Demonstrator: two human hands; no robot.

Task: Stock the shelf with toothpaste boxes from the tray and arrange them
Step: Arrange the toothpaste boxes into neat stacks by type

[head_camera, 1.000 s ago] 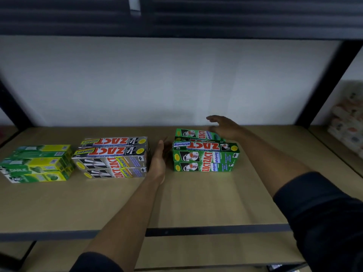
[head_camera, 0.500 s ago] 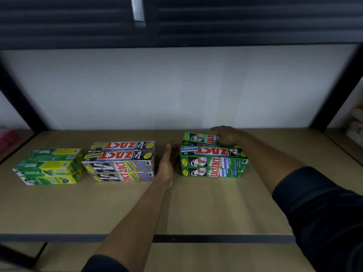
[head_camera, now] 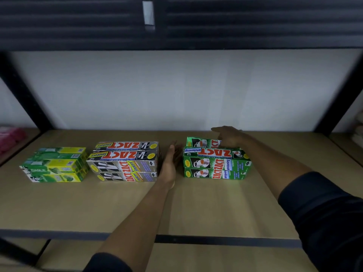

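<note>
The wooden shelf board (head_camera: pixel 196 203) carries three stacks of toothpaste boxes in a row, with a white back wall (head_camera: pixel 176 91) behind them. The silver ZACT Smokers stack (head_camera: pixel 125 163) stands in the middle, two boxes high and two deep. Just to its left is a stack of green-and-yellow boxes (head_camera: pixel 55 165). To its right, across a narrow gap, stands the green ZACT Whitening stack (head_camera: pixel 216 165), whose rear top box (head_camera: pixel 202 142) lies slightly askew.

The left hand (head_camera: pixel 170 163) stands on its edge in that gap, fingers straight and pressed together, flat against the right end of the silver stack. The right hand (head_camera: pixel 228 137), farther right of the silver stack, rests on the rear top green box. Its index finger is stretched out and the others are bent down onto the box. Whether they pinch it cannot be told.
</note>
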